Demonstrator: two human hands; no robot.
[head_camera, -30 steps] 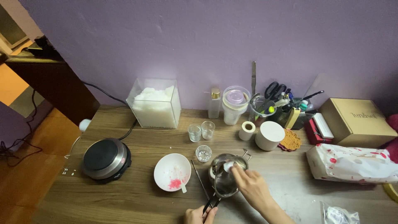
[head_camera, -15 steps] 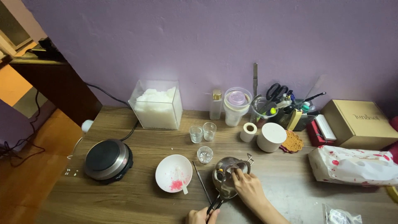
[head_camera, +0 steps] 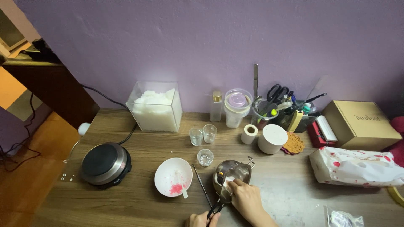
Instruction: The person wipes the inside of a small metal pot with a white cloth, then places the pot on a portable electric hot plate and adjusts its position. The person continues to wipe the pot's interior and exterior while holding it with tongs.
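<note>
- left hand (head_camera: 203, 219), bottom edge of frame, clamped on the metal pot (head_camera: 231, 176)'s black handle (head_camera: 215, 208)
- handle runs lower-left from pot
- right hand (head_camera: 246, 198) pinches a white wad (head_camera: 227, 184) inside the pot, so it's nearer

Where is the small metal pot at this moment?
In the head view, the small metal pot stands on the wooden table near the front edge, right of the white bowl. The right hand reaches into it, and the left hand grips its handle.
</note>
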